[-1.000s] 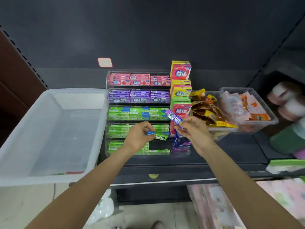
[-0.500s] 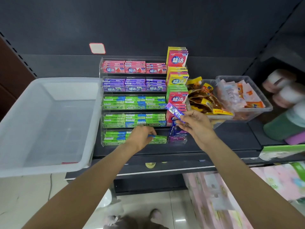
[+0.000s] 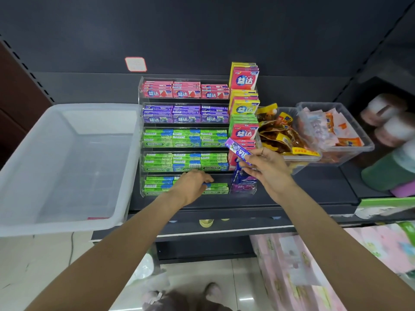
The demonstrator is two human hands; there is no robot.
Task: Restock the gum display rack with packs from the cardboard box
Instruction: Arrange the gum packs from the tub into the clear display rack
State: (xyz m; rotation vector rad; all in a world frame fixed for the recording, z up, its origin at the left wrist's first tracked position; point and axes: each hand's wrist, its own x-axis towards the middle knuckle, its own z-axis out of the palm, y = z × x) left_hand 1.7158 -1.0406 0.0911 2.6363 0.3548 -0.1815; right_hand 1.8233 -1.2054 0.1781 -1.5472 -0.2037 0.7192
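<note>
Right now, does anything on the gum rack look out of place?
Yes. In the second green tier, the middle front pack has its lettering upside down, unlike its neighbours. The purple packs at lower right stand tilted.

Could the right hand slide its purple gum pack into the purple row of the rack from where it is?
Probably yes. The right hand pinches the purple pack beside the rack; the purple row sits up and left with its front unblocked, the left hand being lower.

Clear glossy plastic rack (image 3: 141,90) — glossy printed gum packs (image 3: 186,118) — translucent matt plastic bin (image 3: 67,167).
</note>
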